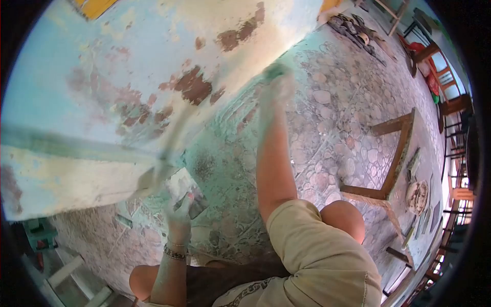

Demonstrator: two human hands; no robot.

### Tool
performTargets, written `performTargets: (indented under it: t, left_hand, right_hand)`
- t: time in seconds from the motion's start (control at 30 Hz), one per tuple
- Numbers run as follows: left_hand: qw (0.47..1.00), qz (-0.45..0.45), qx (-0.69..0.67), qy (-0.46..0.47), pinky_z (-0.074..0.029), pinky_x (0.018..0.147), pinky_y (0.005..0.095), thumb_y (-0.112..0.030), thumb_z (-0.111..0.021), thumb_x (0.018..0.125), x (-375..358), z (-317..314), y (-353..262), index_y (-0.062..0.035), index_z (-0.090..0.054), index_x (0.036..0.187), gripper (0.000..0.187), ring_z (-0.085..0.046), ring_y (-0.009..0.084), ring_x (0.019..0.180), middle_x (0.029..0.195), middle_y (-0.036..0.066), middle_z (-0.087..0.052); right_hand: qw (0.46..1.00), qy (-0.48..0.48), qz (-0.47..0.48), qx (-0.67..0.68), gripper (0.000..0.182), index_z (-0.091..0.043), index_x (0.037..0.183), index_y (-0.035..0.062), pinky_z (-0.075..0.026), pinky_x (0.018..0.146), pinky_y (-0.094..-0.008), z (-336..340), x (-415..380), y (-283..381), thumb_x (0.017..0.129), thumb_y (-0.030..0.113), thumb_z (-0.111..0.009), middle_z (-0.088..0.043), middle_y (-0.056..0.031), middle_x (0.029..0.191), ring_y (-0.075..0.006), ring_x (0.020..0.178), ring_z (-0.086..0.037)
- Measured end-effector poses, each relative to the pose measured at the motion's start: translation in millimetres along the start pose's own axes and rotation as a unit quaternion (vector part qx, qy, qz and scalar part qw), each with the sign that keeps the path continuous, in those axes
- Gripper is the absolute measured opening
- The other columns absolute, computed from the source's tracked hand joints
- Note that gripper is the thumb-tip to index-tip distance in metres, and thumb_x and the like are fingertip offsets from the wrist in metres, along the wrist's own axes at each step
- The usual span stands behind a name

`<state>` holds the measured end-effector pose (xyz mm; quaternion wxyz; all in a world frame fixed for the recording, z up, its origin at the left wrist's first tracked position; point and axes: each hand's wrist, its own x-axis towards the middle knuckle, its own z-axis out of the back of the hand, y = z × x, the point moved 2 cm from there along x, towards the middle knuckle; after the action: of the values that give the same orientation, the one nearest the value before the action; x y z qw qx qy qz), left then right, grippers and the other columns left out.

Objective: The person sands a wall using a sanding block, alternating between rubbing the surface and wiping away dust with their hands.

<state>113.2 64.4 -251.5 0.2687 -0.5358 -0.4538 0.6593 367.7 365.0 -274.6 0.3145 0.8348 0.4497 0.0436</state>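
My left hand [179, 217], dusted pale and with a bracelet at the wrist, is closed around a flat rectangular plate [186, 190]. The plate has a whitish face and a darker lower corner; its exact kind does not show. It is held near the corner of the wall [153, 66], whose peeling paint bares reddish-brown patches. Stretched far forward, my right hand [279, 92] is smeared by motion beside the foot of that wall. A dark green blur lies at its fingertips, and I cannot make out whether it is something held.
The stone-patterned floor [322, 138] is coated with pale green dust along the wall. To the right stands a low wooden table [427, 189] with a round dish [417, 197] and tools on it. Dark items [358, 36] lie at the back; chairs [445, 71] line the right.
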Motion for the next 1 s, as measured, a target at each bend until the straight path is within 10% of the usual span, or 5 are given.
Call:
performTargets:
  t: [0.2,0.37,0.53,0.77,1.0]
  left_hand:
    - [0.997,-0.026,0.055,-0.041,-0.049,0.067,0.0257,-0.014,-0.063,0.089,-11,21,29,0.0031,-0.064,0.103,0.022,-0.060,0.0114,0.075,0.090,0.007,-0.066]
    - [0.998,-0.026,0.010,-0.060,-0.053,0.071,0.0281,-0.014,-0.061,0.092,-8,45,36,0.0024,-0.060,0.108,0.023,-0.064,0.0149,0.078,0.094,0.007,-0.066]
    - [0.997,0.048,-0.008,-0.062,-0.051,0.073,0.0264,-0.011,-0.060,0.093,-19,45,14,0.0051,-0.060,0.111,0.025,-0.062,0.0122,0.083,0.098,0.007,-0.066]
    - [0.997,-0.040,0.040,-0.055,-0.049,0.078,0.0259,-0.011,-0.060,0.093,-36,46,14,0.0061,-0.057,0.116,0.029,-0.059,0.0112,0.089,0.103,0.006,-0.065]
    - [0.995,0.000,0.052,-0.089,-0.048,0.075,0.0258,-0.011,-0.060,0.093,-42,54,9,0.0061,-0.058,0.113,0.026,-0.058,0.0101,0.085,0.100,0.006,-0.064]
  right_hand:
    - [0.985,-0.076,0.105,-0.116,0.015,-0.053,0.098,0.0014,-0.039,0.077,-0.0352,-17,-130,1,0.089,0.014,-0.051,-0.051,-0.0121,0.091,-0.0241,0.086,-0.049]
    - [0.915,-0.037,0.049,-0.399,0.032,-0.048,0.117,-0.0032,-0.032,0.095,-0.0407,-6,-194,-142,0.090,0.014,-0.049,-0.046,-0.0197,0.115,-0.0302,0.109,-0.042]
    - [0.898,-0.068,-0.054,-0.432,0.053,-0.039,0.137,-0.0079,-0.020,0.115,-0.0470,60,-192,-150,0.090,0.016,-0.046,-0.033,-0.0283,0.146,-0.0378,0.139,-0.027]
    - [0.576,0.185,0.042,-0.795,0.071,-0.024,0.149,0.0028,-0.009,0.117,-0.0494,110,-100,-179,0.090,0.035,-0.049,-0.019,-0.0225,0.155,-0.0387,0.144,-0.013]
    - [0.573,0.279,0.104,-0.764,0.074,-0.025,0.145,-0.0046,-0.005,0.119,-0.0458,143,-85,-219,0.089,0.035,-0.051,-0.022,-0.0205,0.154,-0.0362,0.145,-0.011]
